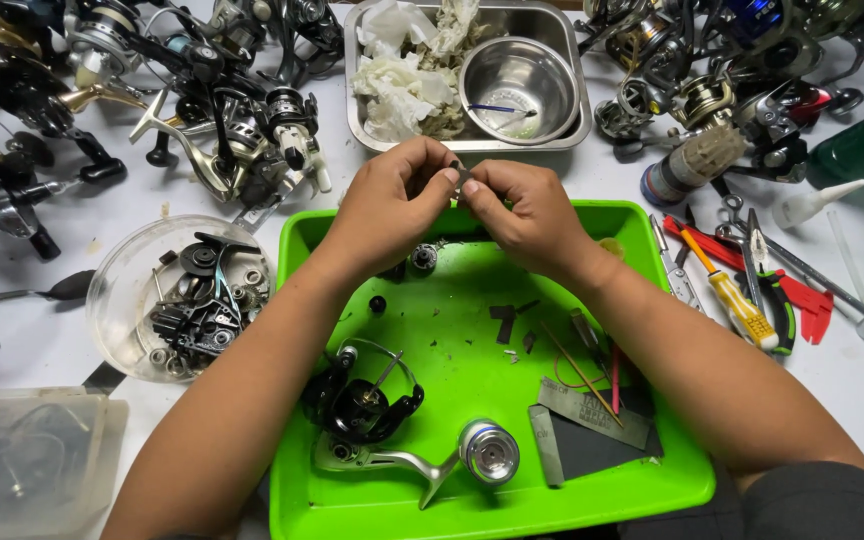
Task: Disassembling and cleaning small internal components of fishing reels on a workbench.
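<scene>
My left hand [392, 205] and my right hand [522, 215] meet above the far edge of a bright green tray [452, 390]. Both pinch one small dark metal part [461, 176] between their fingertips. In the tray below lie a black fishing reel body [362, 395], a silver spool with handle [487, 452], a small round bearing [424, 258], several tiny dark pieces, flat metal strips [592, 412] and thin red and wooden sticks [614, 378].
A clear bowl of small reel parts [187, 295] sits left of the tray. Behind stands a steel pan [562, 135] holding crumpled paper and a steel bowl [518, 88]. Fishing reels [232, 130] crowd both far corners. Screwdrivers, pliers and tweezers [752, 290] lie at right.
</scene>
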